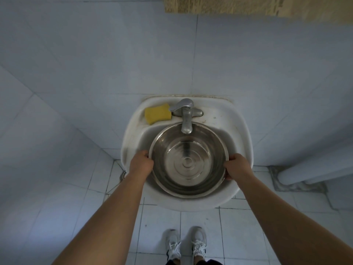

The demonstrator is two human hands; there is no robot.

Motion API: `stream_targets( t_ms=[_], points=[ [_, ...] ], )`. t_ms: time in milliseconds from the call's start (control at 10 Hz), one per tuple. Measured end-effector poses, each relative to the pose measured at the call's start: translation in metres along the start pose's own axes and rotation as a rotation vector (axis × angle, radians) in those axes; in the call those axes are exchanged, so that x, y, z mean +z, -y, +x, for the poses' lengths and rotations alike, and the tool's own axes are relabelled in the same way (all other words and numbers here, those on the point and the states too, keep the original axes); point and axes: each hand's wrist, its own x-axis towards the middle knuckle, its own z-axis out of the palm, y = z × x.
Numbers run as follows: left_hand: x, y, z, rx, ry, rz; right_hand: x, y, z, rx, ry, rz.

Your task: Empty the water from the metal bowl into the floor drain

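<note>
The metal bowl [188, 161] sits in the white sink [240, 127] under the faucet [186, 115]; the left hand [141, 164] and right hand [237, 167] close on opposite rims; the floor drain [123, 175] lies down-left, nearer the left hand — polished steel, round, ringed base, shallow water within

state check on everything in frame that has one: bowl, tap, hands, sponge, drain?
metal bowl: upright in the sink, water inside, not yet tipped
faucet: no water running, spout over bowl's far rim
left hand: gripping bowl's left rim
right hand: gripping bowl's right rim
sponge: lying on sink ledge, left of faucet
floor drain: mostly hidden by left forearm
</note>
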Motion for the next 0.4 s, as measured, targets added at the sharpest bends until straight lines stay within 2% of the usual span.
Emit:
stream_targets(
  t_ms=[200,400],
  points=[
    [-0.004,-0.003,-0.007,0.02,-0.049,0.017,-0.004,0.006,-0.008,-0.019,-0.057,-0.075],
    [-0.013,-0.02,-0.018,0.089,-0.082,0.089,-0.016,0.017,-0.021,-0.119,-0.118,-0.13]
  ],
)
